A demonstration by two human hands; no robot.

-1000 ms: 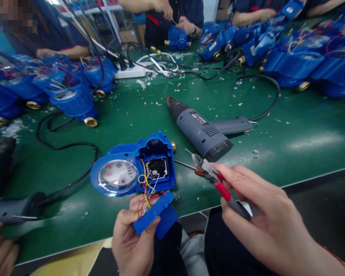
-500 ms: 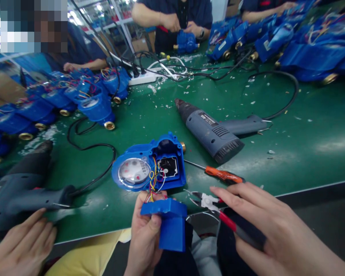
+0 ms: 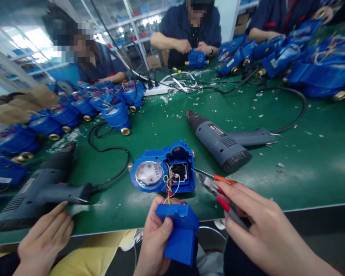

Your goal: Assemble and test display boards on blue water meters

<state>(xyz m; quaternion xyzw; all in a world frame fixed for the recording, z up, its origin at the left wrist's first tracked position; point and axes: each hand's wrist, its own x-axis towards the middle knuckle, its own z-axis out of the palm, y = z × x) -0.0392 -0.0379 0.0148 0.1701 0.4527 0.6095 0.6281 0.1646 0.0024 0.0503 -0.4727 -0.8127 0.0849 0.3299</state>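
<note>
My left hand [image 3: 154, 237] grips a blue plastic cover [image 3: 178, 232] at the table's near edge, thumb on its top. Coloured wires [image 3: 169, 183] run from the cover up into an open blue water meter [image 3: 162, 172] lying on the green table [image 3: 304, 168]. My right hand [image 3: 264, 230] is closed on red-handled pliers [image 3: 217, 190], whose jaws point left toward the meter's open compartment, a little short of it. An orange-handled screwdriver [image 3: 222, 179] lies on the table just behind the pliers.
A grey heat gun [image 3: 221, 143] lies behind the meter, another heat gun [image 3: 37, 191] at the left with a neighbour's hand [image 3: 43, 239] beside it. Rows of blue meters [image 3: 83, 107] fill the left and far right. Cables, a power strip [image 3: 156, 90] and seated workers are beyond.
The view has tilted up and shifted. My right hand has brought the pliers up from the table edge toward the meter. The left hand keeps hold of the blue cover.
</note>
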